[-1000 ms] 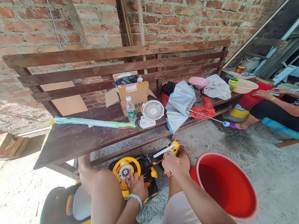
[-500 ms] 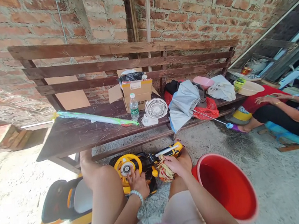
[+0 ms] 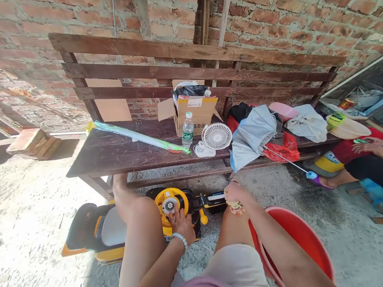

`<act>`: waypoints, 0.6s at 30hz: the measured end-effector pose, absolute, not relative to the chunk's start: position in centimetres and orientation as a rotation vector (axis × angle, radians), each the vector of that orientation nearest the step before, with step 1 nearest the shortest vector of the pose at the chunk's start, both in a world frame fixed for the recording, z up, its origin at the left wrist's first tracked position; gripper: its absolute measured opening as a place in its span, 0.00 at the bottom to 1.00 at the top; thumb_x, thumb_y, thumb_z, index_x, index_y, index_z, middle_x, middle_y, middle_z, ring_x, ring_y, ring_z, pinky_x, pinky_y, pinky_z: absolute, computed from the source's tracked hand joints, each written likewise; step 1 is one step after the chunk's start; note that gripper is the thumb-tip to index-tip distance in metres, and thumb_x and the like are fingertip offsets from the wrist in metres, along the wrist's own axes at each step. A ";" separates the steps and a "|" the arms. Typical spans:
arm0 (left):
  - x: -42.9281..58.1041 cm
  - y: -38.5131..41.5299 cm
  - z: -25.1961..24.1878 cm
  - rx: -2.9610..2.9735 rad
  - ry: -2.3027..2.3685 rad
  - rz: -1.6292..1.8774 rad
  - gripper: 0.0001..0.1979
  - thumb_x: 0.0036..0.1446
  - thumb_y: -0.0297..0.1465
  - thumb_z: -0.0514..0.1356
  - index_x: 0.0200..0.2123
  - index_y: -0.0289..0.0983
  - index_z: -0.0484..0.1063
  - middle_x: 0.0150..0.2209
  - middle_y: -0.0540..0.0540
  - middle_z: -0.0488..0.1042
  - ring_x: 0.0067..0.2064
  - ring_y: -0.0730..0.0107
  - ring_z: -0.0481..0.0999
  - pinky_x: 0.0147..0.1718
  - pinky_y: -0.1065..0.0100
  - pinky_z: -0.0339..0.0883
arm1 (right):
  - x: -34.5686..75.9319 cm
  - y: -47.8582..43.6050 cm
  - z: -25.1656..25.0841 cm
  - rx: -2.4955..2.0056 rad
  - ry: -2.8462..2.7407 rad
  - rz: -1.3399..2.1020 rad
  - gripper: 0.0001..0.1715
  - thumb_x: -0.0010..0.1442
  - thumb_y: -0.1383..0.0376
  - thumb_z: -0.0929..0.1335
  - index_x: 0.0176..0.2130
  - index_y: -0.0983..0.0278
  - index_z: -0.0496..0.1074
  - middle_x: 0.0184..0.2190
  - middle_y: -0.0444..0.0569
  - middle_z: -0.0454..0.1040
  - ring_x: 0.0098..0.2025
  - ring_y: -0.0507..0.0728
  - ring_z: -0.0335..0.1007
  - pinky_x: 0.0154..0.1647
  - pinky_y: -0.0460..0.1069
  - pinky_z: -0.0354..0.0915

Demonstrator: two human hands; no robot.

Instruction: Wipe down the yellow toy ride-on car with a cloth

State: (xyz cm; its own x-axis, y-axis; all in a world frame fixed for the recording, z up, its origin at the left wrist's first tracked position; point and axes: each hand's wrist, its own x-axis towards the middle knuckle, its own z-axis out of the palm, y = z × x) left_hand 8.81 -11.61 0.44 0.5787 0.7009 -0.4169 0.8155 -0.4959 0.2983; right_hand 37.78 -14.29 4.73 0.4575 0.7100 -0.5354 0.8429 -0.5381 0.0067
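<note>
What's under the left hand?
The left hand rests on the yellow steering wheel of a ride-on toy car, its fingers against the wheel's lower part. The hand covers the part of the wheel beneath it, so that part cannot be seen.

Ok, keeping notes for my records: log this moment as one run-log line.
left hand: on yellow toy steering wheel | right hand: holding crumpled cloth | near: red bucket

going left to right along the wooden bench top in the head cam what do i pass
plastic-wrapped tube with green tape, water bottle, white desk fan, grey umbrella, red plastic bag, white cloth bundle, cream plastic basin
</note>
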 end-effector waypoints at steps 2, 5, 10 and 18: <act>8.9 -11.7 0.2 2.347 1.240 -0.317 0.27 0.59 0.31 0.60 0.62 0.39 0.78 0.73 0.34 0.65 0.82 0.39 0.34 0.77 0.39 0.25 | 37.0 -13.4 4.4 2.385 1.348 -0.725 0.04 0.53 0.68 0.77 0.33 0.65 0.83 0.43 0.65 0.85 0.49 0.68 0.84 0.48 0.54 0.74; 9.1 -11.8 0.0 2.363 1.288 -0.330 0.25 0.59 0.29 0.61 0.59 0.42 0.79 0.71 0.38 0.67 0.82 0.38 0.34 0.77 0.40 0.25 | 35.2 -11.8 4.4 2.325 1.390 -0.749 0.07 0.52 0.66 0.78 0.34 0.66 0.83 0.41 0.66 0.85 0.48 0.70 0.84 0.48 0.56 0.75; 9.3 -11.7 0.4 2.397 1.281 -0.385 0.24 0.62 0.30 0.58 0.60 0.41 0.78 0.71 0.37 0.66 0.82 0.38 0.35 0.77 0.36 0.27 | 31.9 -9.7 4.5 2.273 1.454 -0.795 0.10 0.52 0.65 0.78 0.36 0.67 0.84 0.39 0.65 0.85 0.47 0.70 0.84 0.49 0.56 0.74; 8.9 -11.3 1.3 2.405 1.209 -0.465 0.27 0.64 0.30 0.59 0.65 0.43 0.75 0.75 0.41 0.62 0.82 0.41 0.33 0.77 0.40 0.28 | 32.8 -10.4 4.0 2.304 1.430 -0.764 0.09 0.56 0.64 0.77 0.39 0.65 0.85 0.45 0.65 0.86 0.51 0.70 0.84 0.52 0.55 0.74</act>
State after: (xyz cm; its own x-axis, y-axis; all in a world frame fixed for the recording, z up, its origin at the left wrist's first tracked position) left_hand 8.88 -11.33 1.29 0.5690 0.6791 -0.4637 0.8149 -0.5415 0.2067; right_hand 32.84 -10.45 3.99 0.3547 0.7224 -0.5936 0.8950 -0.4461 -0.0080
